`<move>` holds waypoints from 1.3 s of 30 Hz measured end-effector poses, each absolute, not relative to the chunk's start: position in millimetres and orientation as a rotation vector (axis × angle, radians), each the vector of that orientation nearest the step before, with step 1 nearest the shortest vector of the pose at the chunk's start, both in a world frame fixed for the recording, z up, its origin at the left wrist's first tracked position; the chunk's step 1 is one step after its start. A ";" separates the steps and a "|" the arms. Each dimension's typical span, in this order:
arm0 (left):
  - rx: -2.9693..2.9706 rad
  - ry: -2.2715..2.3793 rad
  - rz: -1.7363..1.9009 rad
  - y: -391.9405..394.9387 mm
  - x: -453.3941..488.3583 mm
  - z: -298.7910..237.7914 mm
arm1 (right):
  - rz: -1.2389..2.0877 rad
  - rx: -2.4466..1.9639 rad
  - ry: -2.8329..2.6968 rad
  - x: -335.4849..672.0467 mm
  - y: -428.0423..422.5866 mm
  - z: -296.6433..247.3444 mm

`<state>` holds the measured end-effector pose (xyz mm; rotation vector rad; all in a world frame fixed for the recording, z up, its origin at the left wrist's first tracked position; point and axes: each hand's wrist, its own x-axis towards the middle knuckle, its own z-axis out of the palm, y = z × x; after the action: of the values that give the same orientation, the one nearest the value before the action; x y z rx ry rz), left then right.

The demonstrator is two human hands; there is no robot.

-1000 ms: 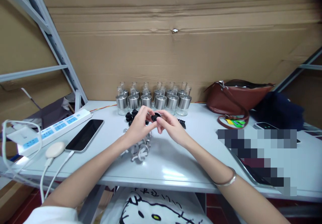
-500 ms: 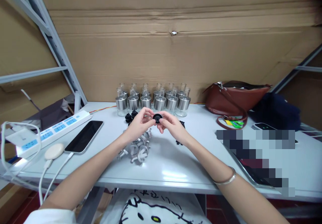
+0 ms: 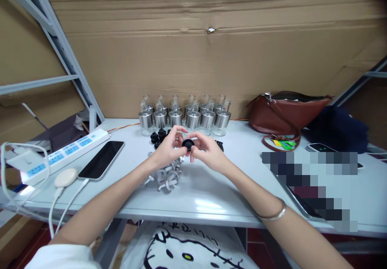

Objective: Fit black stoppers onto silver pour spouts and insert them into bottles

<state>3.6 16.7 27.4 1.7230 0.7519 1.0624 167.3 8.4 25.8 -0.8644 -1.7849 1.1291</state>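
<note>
Between my hands, above the middle of the table, is a round black cap [image 3: 188, 143] with a ringed face. My left hand [image 3: 171, 146] pinches its left side between thumb and fingers. On its right side my right hand [image 3: 207, 150] has its thumb and fingers closed. Below and left lies a heap of pale grey plastic pieces [image 3: 167, 180] with stems and discs. Several black stoppers [image 3: 159, 136] stand just behind my left hand. Small black parts [image 3: 220, 144] lie behind my right hand, which partly hides them.
Glass bottles with steel sleeves [image 3: 192, 119] stand in rows along the cardboard wall [image 3: 181, 59]. A phone [image 3: 102, 160], a round white charger [image 3: 65, 178] and a power strip [image 3: 65, 156] are on the left. A brown bag [image 3: 284, 113] and a blurred flat item [image 3: 302, 192] are on the right.
My fingers have shifted around the black cap, and its face has tilted slightly. Both hands remain at about the same place; the whole view has moved a little.
</note>
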 end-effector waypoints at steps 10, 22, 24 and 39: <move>1.799 0.799 1.132 11.2 5.6 29.7 | 0.950 -0.857 -1.846 169.2 7.7 27.1; 1.864 0.787 1.116 10.1 3.9 31.4 | 0.880 -0.852 -1.897 170.2 6.5 27.5; 1.874 0.795 1.150 13.2 2.9 30.1 | 0.878 -0.840 -1.876 169.3 8.4 25.3; 1.846 0.855 1.375 15.4 6.8 24.6 | 0.565 -0.764 -1.728 176.8 21.2 26.1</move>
<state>6.8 15.4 24.6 1.8462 0.8555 1.3750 176.8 21.2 26.1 -0.7643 -1.7278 0.5646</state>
